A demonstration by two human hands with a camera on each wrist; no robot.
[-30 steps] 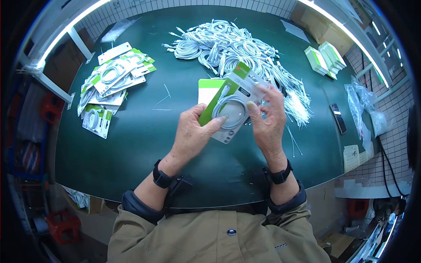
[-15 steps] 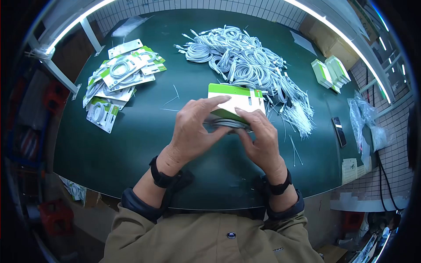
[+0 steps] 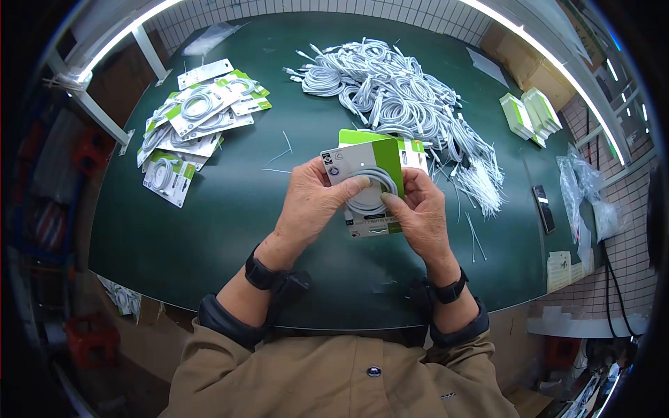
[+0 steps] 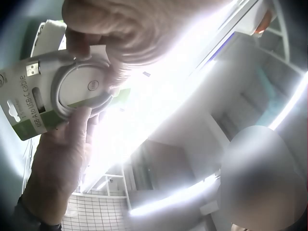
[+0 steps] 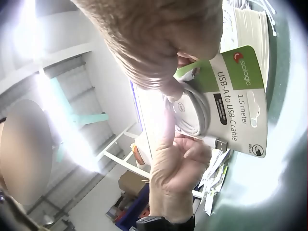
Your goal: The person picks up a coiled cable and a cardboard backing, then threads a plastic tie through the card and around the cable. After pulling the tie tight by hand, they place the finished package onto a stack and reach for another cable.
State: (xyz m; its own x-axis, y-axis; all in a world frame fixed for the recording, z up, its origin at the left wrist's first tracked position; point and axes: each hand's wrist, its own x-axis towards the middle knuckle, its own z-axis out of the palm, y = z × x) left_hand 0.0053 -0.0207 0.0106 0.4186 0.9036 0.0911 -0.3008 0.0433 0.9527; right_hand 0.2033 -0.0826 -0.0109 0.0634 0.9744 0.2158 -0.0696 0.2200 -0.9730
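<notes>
Both hands hold a green-and-white retail card (image 3: 339,160) with a coiled white USB cable (image 3: 378,177) on its front. The left hand (image 3: 312,202) grips the card's left edge, its thumb pressing on the coil. At the other edge, the right hand (image 3: 424,216) pinches with its thumb tip on the coil's lower right. The print on the card (image 5: 239,103) reads "USB-A to USB-C cable" and "1.5 meter" in the right wrist view. A stack of cards (image 3: 359,136) lies just behind the held one, partly covered by it.
A large heap of coiled white cables (image 3: 390,90) fills the back middle, with white ties (image 3: 479,184) at its right. Carded cables (image 3: 198,108) are piled on the left. Card stacks (image 3: 529,115), a phone (image 3: 543,208) and plastic bags (image 3: 582,188) lie on the right.
The held card was slanted at first, then tipped nearly edge-on, and now faces up with its printed end turned toward the person. Both thumbs have come onto the coil.
</notes>
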